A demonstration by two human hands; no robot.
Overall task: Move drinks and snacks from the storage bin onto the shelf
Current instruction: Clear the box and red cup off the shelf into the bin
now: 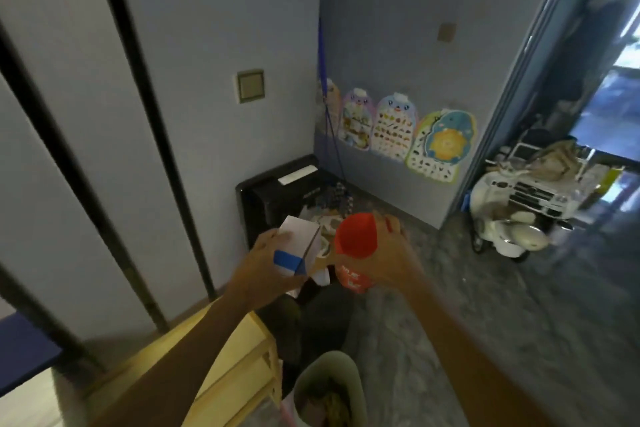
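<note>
A white carton with a blue band (pixel 297 243) is held in the air in the left hand (pixel 261 269), fingers curled round it. Just beside it, the right hand (pixel 393 255) grips a red snack tub (pixel 355 237), fingers wrapped round its side. Below lie a pale wooden shelf (pixel 221 357) and a pale green storage bin (pixel 348 369). Beyond are a black appliance (pixel 263 191), wall posters (pixel 394 128) and toy ride-on cars (pixel 512 218).

Shelf (pixel 242 357) blocks L (floor (pixel 519 322) R free).

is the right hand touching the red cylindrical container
Touching. The head view shows the right hand wrapped round the side of the red cylindrical container, with its fingertips curled over the far edge.
</note>
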